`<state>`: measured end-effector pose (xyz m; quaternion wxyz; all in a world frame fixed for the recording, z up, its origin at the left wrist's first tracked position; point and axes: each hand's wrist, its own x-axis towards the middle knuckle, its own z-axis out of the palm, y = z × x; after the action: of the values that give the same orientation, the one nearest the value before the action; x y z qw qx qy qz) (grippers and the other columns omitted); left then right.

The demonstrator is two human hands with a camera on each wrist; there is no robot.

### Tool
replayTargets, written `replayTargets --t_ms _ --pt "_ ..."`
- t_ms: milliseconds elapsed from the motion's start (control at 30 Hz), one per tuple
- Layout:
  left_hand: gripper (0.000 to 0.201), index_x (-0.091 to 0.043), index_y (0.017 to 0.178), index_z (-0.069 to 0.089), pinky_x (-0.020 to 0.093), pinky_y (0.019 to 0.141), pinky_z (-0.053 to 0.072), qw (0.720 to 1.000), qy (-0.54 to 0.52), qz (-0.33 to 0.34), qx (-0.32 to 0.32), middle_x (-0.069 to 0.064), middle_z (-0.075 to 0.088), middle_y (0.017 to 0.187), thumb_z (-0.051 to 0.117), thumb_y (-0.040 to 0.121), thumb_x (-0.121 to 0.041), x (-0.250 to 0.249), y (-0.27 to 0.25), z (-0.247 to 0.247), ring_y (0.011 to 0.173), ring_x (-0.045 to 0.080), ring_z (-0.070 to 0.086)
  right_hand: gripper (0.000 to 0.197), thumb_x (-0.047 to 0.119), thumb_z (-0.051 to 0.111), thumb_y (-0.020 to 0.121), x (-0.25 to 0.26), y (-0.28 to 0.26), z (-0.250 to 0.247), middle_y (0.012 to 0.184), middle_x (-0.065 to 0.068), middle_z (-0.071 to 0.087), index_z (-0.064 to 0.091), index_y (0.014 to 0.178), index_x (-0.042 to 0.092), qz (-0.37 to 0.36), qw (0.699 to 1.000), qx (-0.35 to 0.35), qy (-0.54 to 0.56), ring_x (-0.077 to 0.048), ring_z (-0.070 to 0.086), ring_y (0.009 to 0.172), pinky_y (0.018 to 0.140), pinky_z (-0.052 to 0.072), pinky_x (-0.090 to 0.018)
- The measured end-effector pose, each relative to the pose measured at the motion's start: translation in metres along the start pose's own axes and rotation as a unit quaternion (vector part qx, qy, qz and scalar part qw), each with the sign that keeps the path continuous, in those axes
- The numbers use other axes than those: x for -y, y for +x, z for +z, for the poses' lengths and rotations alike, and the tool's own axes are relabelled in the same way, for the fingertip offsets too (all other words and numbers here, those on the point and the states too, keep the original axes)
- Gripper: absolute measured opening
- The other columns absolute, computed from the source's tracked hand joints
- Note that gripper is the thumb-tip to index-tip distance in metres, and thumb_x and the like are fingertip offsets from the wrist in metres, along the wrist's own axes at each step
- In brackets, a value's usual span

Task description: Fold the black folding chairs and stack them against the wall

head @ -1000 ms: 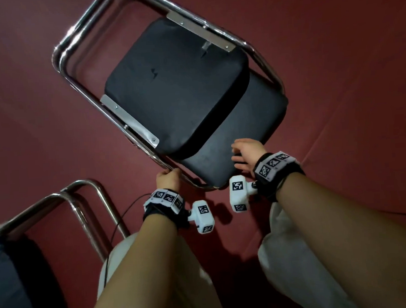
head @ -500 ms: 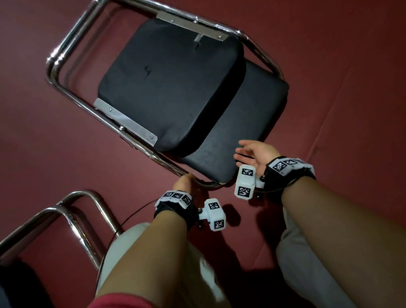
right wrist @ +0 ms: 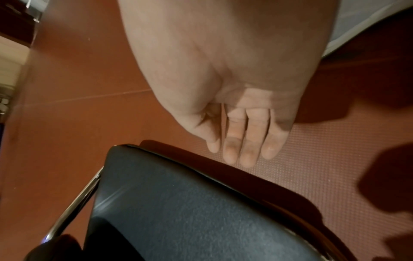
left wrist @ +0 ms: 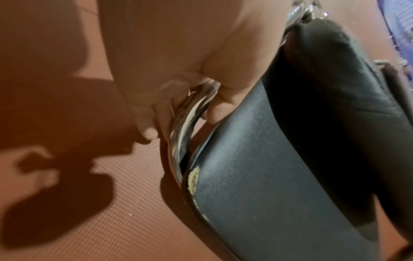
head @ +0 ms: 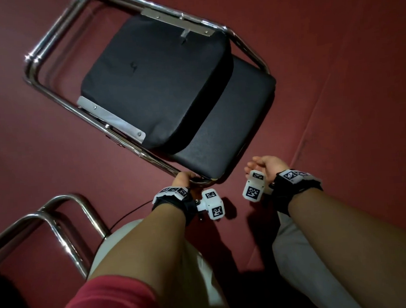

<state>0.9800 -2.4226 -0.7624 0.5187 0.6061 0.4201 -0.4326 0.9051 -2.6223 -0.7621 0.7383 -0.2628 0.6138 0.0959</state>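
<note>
Your left hand (head: 182, 178) is curled around the chrome frame (left wrist: 190, 113) of the folded black chair (head: 158, 84) standing on the red floor (head: 334, 48); your right hand (head: 267, 165) hangs loose beside it, holding nothing

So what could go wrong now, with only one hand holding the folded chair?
1. Only the left hand grips the chrome frame at the top of the folding chair; the right hand is open and off it, so the chair may swing or tip sideways.
2. The seat looks folded close to the backrest; if it drops open, fingers near the tube could be pinched.
3. A second chair stands close on the left and could be knocked.
</note>
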Motion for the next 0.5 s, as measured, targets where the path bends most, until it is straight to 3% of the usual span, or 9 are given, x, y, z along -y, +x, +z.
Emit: replayTargets --t_ms 67,167,267,300,333,400,433,500 --pt "0.010 -0.007 0.089 0.051 0.035 0.073 0.049 0.999 -0.038 0.000 0.010 0.015 0.063 0.094 0.044 0.089 -0.014 0.002 0.004 -0.001 0.076 0.030 0.060 0.017 0.011 0.040 0.100 0.000 -0.001 0.000 0.081 -0.008 0.060 0.051 0.087 0.012 0.006 0.999 0.012 0.031 -0.025 0.060 0.073 0.068 0.049 -0.039" --pt "0.026 -0.016 0.080 0.049 0.029 0.064 0.040 0.995 -0.102 -0.009 0.011 0.002 0.056 0.077 0.049 0.101 -0.032 0.004 0.012 -0.005 0.066 0.021 0.054 0.012 0.013 0.045 0.097 0.002 0.002 -0.001 0.077 -0.007 0.069 0.053 0.088 0.014 0.017 0.992 0.041 0.116 -0.026 0.067 0.078 0.067 0.051 -0.039" --pt "0.033 -0.018 0.078 0.050 0.032 0.096 0.049 0.991 -0.129 -0.008 0.028 -0.002 0.051 0.066 0.054 0.101 -0.041 -0.002 0.005 -0.012 0.066 0.016 0.054 0.008 0.012 0.048 0.099 0.002 0.012 0.005 0.077 -0.006 0.069 0.054 0.099 0.016 0.017 0.992 0.042 0.119 -0.023 0.067 0.079 0.075 0.054 -0.042" --pt "0.034 -0.016 0.078 0.050 0.036 0.095 0.051 0.991 -0.126 0.005 0.040 -0.001 0.049 0.065 0.054 0.101 -0.040 -0.003 0.000 -0.017 0.065 0.017 0.054 0.011 0.008 0.048 0.098 0.001 0.018 0.008 0.077 -0.007 0.065 0.053 0.098 0.017 0.007 0.995 0.039 0.097 -0.022 0.063 0.075 0.086 0.053 -0.040" --pt "0.034 -0.014 0.079 0.051 0.038 0.086 0.056 0.989 -0.136 0.019 0.059 0.000 0.049 0.065 0.054 0.102 -0.039 -0.004 -0.003 -0.022 0.063 0.019 0.055 0.015 0.004 0.047 0.096 -0.001 0.026 0.012 0.074 -0.007 0.062 0.053 0.095 0.019 0.003 0.997 0.034 0.063 -0.019 0.056 0.070 0.097 0.049 -0.037" --pt "0.033 -0.011 0.089 0.054 0.034 0.056 0.059 0.990 -0.104 0.077 0.049 0.004 0.054 0.068 0.054 0.101 -0.041 -0.007 -0.013 -0.034 0.057 0.020 0.058 0.020 0.001 0.046 0.093 -0.006 0.042 0.019 0.060 -0.006 0.061 0.053 0.090 0.020 0.003 1.000 0.023 0.001 -0.014 0.042 0.062 0.102 0.039 -0.028" --pt "0.034 -0.011 0.093 0.056 0.031 0.052 0.056 0.990 -0.075 0.119 0.031 0.005 0.058 0.070 0.056 0.100 -0.044 -0.008 -0.016 -0.039 0.054 0.020 0.060 0.017 0.002 0.047 0.092 -0.008 0.051 0.021 0.055 -0.006 0.059 0.054 0.089 0.018 0.002 1.000 0.016 -0.004 -0.013 0.038 0.060 0.103 0.037 -0.027" --pt "0.038 -0.010 0.092 0.060 0.036 0.061 0.059 0.980 -0.054 0.190 -0.002 0.009 0.062 0.071 0.059 0.097 -0.048 -0.009 -0.014 -0.055 0.055 0.022 0.064 0.007 0.011 0.050 0.091 -0.014 0.064 0.030 0.054 -0.004 0.055 0.054 0.086 0.014 0.017 0.999 0.010 0.041 -0.013 0.037 0.058 0.096 0.042 -0.028"
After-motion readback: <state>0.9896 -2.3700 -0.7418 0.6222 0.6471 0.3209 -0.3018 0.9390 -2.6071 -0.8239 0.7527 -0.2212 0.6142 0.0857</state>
